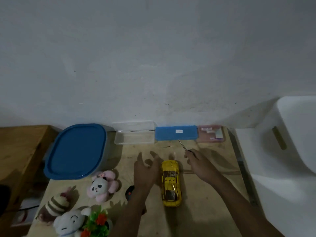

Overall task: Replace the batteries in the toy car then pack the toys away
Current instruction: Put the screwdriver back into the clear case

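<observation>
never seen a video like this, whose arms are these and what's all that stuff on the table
There is no machine here. It is one picture from a camera on a person's head, looking down at their own hands. The left hand is open, just left of a yellow toy car on the wooden table. The right hand pinches a thin tool, probably a screwdriver. At the back stand a blue-lidded tub, an open clear box and a blue case. Front left lie soft toys and a plastic plant.

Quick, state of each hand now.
Left hand: open, fingers spread, beside the yellow toy car.
Right hand: gripping a thin screwdriver.
</observation>
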The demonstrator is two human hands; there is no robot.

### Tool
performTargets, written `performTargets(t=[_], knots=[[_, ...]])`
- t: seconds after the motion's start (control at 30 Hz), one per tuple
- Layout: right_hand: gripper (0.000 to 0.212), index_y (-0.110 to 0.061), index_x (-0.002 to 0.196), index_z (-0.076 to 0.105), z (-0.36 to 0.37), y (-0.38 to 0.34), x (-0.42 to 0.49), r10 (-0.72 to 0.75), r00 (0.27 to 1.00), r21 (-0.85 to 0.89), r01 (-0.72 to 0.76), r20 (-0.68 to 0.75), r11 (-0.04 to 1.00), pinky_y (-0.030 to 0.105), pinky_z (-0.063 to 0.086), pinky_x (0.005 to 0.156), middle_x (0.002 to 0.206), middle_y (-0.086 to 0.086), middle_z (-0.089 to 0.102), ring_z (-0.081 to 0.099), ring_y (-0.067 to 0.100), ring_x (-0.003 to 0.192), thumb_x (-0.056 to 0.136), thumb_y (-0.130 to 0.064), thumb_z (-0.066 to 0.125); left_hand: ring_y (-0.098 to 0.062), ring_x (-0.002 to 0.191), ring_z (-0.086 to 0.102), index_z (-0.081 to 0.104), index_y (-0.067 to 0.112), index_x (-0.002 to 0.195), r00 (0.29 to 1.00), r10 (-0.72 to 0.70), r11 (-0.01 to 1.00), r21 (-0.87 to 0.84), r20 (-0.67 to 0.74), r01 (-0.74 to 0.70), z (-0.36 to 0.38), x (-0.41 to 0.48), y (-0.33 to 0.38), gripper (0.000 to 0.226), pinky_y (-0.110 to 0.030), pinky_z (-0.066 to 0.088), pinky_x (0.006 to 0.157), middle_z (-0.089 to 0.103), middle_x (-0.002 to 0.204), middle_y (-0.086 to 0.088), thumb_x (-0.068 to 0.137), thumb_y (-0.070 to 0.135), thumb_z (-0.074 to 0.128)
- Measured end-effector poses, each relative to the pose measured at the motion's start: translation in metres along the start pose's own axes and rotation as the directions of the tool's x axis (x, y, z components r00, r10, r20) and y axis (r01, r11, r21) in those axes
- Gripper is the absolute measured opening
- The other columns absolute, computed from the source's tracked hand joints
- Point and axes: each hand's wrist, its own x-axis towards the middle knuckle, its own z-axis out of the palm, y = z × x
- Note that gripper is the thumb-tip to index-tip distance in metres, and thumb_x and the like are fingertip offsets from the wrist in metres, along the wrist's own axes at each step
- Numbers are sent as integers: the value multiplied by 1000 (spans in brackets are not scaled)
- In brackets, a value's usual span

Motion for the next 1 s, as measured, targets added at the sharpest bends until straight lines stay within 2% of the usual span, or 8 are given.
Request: performTargets(t=[0.07, 0.13, 0.27, 0.4, 0.5, 0.6, 0.87, 1.0], knots=[[27, -21, 98, 59, 8, -11, 13, -62, 998, -124, 64, 17, 990, 33, 40, 66, 85, 1, 60, 56, 14, 76, 101, -32, 35, -28, 110, 64, 50, 16, 131, 990, -21, 999, -49, -138, 14, -20, 30, -7, 73, -43, 54, 92, 62, 123, -9, 82, 71, 56], [27, -23, 102, 59, 20, -24, 28, -131, 990, -232, 138, 46, 963, 34, 44, 68, 87, -1, 62, 57, 13, 76, 102, -33, 34, -35, 124, 54, 40, 11, 143, 981, -67, 998, -25, -184, 64, -38, 58, -4, 68, -45, 49, 99, 48, 139, -17, 91, 52, 59], [25, -20, 103, 58, 51, -55, 59, -202, 970, -407, 239, 132, 882, 33, 42, 63, 84, 1, 60, 57, 16, 75, 102, -32, 36, -39, 145, 27, 11, 9, 157, 991, -113, 993, -32, -78, 111, -58, 96, 0, 81, -53, 33, 115, 17, 161, -18, 97, 37, 59], [27, -16, 117, 57, 93, -78, 98, -250, 953, -545, 304, 173, 782, 40, 50, 80, 106, 5, 59, 57, 23, 95, 101, -27, 39, -28, 118, 56, 41, -1, 140, 994, -69, 996, -64, -89, 64, -61, 129, -18, 46, -35, 47, 94, 56, 129, -18, 99, 16, 55], [31, -17, 124, 58, 122, -85, 123, -248, 953, -606, 301, 173, 737, 40, 49, 87, 116, 5, 58, 55, 24, 105, 98, -24, 43, -28, 99, 61, 56, -3, 119, 991, -80, 990, -121, -103, 67, -63, 138, -31, 23, -31, 45, 81, 62, 102, -14, 100, 5, 46], [31, -18, 123, 61, 147, -88, 138, -251, 952, -670, 303, 177, 678, 41, 50, 89, 117, 6, 60, 56, 25, 107, 96, -22, 46, -34, 92, 63, 60, -1, 109, 994, -39, 982, -186, -101, 20, -63, 139, -40, 21, -30, 45, 75, 61, 90, -11, 102, 6, 43], [31, -18, 124, 63, 172, -93, 147, -343, 934, -720, 309, 104, 622, 34, 45, 95, 120, 1, 63, 55, 18, 111, 95, -19, 51, -29, 105, 63, 55, 2, 132, 994, 0, 962, -271, -108, -30, -61, 142, -52, 33, -40, 51, 94, 67, 113, -16, 103, 12, 44], [32, -19, 118, 65, 171, -98, 136, -590, 800, -734, 332, -114, 593, 36, 48, 96, 122, -1, 61, 55, 18, 113, 87, -17, 61, -31, 114, 61, 48, 6, 142, 996, -6, 958, -285, -83, -18, -61, 144, -54, 39, -48, 47, 103, 64, 124, -17, 104, 15, 43]])
